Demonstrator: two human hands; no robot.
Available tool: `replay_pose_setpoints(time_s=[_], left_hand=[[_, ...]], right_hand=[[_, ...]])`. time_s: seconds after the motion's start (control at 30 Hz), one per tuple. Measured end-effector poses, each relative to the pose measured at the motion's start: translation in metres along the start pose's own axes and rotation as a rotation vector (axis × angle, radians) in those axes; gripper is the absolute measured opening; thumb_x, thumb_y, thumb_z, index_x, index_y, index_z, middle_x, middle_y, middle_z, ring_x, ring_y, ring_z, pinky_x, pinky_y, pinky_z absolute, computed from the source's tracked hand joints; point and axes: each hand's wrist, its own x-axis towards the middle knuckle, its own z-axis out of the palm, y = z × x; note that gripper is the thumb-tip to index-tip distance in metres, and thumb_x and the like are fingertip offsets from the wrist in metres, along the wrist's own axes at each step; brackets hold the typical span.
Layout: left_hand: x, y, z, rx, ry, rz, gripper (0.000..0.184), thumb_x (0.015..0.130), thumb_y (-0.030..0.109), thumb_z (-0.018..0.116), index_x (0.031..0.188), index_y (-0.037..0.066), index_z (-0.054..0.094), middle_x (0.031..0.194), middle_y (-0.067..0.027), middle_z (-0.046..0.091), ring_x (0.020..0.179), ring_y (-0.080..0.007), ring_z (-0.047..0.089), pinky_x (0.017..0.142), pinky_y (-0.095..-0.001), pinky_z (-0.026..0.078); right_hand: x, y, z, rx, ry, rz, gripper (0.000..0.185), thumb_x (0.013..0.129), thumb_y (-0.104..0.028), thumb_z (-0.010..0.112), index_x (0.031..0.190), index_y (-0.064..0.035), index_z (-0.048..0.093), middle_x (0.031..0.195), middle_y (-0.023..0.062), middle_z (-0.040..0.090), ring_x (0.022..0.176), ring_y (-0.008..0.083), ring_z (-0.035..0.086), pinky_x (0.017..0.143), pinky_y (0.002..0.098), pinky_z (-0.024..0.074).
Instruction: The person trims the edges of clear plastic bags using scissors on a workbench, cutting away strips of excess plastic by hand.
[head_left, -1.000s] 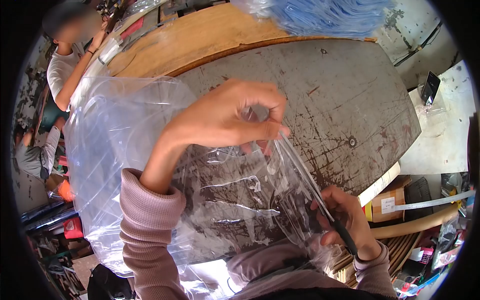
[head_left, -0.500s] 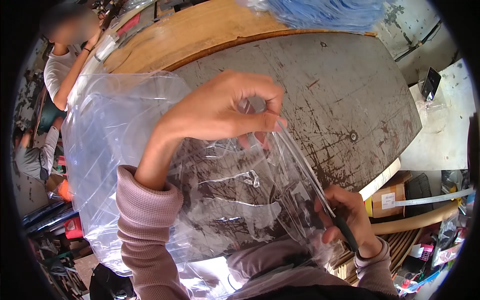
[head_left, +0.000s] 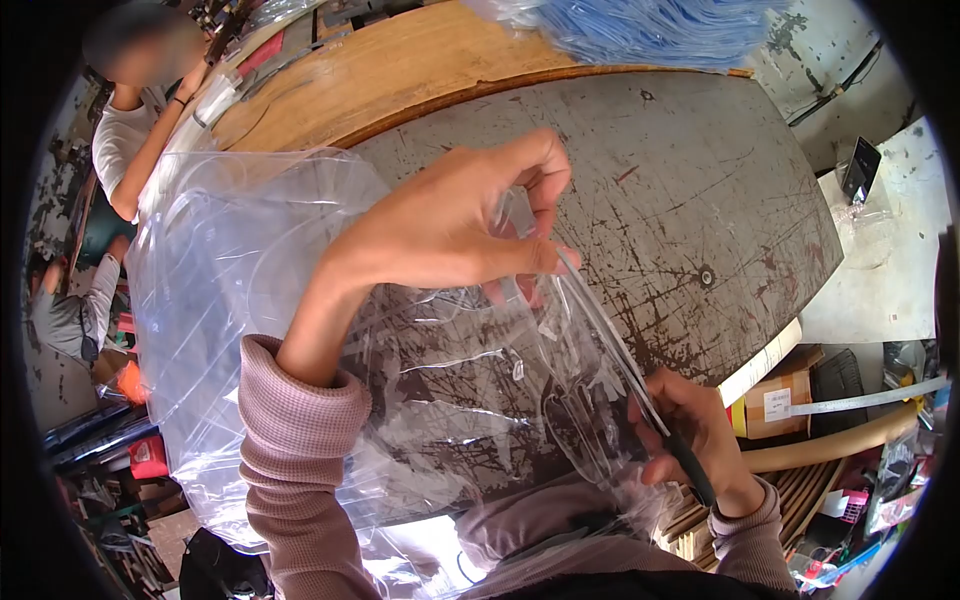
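My left hand (head_left: 445, 222) is over the scratched grey tabletop, fingers curled round the edge of a clear plastic sheet (head_left: 240, 270). The sheet spreads in folds across the table's left side and down over my lap. At the lower right my right hand (head_left: 708, 425) grips a pair of scissors (head_left: 690, 468) by the dark handle. Their long metal blades slant up and left along the plastic, with the tip end close to my left thumb. The blades look nearly closed; whether plastic lies between them I cannot tell.
A wooden board (head_left: 400, 65) lies along the table's far side. Behind it sits a heap of blue-tinted plastic (head_left: 650, 30). A phone (head_left: 860, 168) stands at the right above a cardboard box (head_left: 780, 400). A co-worker (head_left: 125, 150) is at the upper left, another person (head_left: 75, 310) below.
My left index finger has lifted away from the thumb, and the left hand has shifted slightly. The scissors and my right hand stay almost in place.
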Motion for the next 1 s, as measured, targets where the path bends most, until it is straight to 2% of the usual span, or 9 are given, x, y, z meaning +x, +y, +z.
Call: replay_pose_setpoints(time_s=[0.17, 0.27, 0.43, 0.63, 1.0], left_hand=[[-0.001, 0.003, -0.002, -0.083, 0.047, -0.045, 0.028, 0.081, 0.000, 0.060, 0.094, 0.006, 0.036, 0.080, -0.0057, 0.052, 0.060, -0.0167, 0.065, 0.041, -0.0226, 0.051], [-0.001, 0.001, -0.005, -0.067, 0.062, 0.010, 0.028, 0.084, 0.002, 0.058, 0.097, 0.007, 0.034, 0.081, -0.0065, 0.053, 0.056, -0.0161, 0.064, 0.039, -0.0224, 0.050], [-0.002, 0.006, -0.002, -0.085, 0.089, -0.028, 0.031, 0.085, 0.004, 0.058, 0.102, 0.008, 0.032, 0.080, -0.0068, 0.054, 0.051, -0.0155, 0.062, 0.038, -0.0216, 0.050], [-0.002, 0.008, -0.001, -0.065, 0.092, -0.036, 0.033, 0.085, 0.003, 0.059, 0.103, 0.009, 0.032, 0.080, -0.0065, 0.055, 0.052, -0.0155, 0.063, 0.038, -0.0213, 0.050], [-0.003, 0.009, -0.001, -0.003, 0.104, -0.047, 0.033, 0.084, 0.002, 0.058, 0.106, 0.009, 0.034, 0.080, -0.0042, 0.053, 0.055, -0.0142, 0.063, 0.041, -0.0210, 0.048]], right_hand=[[-0.005, 0.000, 0.000, -0.101, 0.041, -0.044, 0.063, 0.057, -0.037, 0.086, 0.096, -0.0001, 0.055, 0.064, -0.0049, 0.047, 0.058, 0.0025, 0.037, 0.050, 0.0194, 0.0263], [-0.007, -0.001, 0.000, -0.123, 0.039, 0.021, 0.064, 0.056, -0.038, 0.087, 0.096, 0.0003, 0.055, 0.063, -0.0045, 0.047, 0.057, 0.0027, 0.038, 0.050, 0.0196, 0.0262], [-0.001, -0.005, 0.009, 0.083, 0.083, -0.033, 0.070, 0.055, -0.040, 0.087, 0.101, 0.0003, 0.053, 0.066, -0.0038, 0.047, 0.060, 0.0030, 0.040, 0.052, 0.0195, 0.0281], [0.001, -0.004, 0.003, -0.026, 0.009, -0.024, 0.069, 0.055, -0.040, 0.087, 0.099, -0.0007, 0.052, 0.067, -0.0037, 0.046, 0.060, 0.0032, 0.039, 0.053, 0.0190, 0.0281], [0.001, -0.002, 0.001, -0.005, 0.002, 0.023, 0.071, 0.051, -0.045, 0.086, 0.097, -0.0012, 0.053, 0.069, -0.0037, 0.049, 0.062, 0.0029, 0.042, 0.054, 0.0190, 0.0303]])
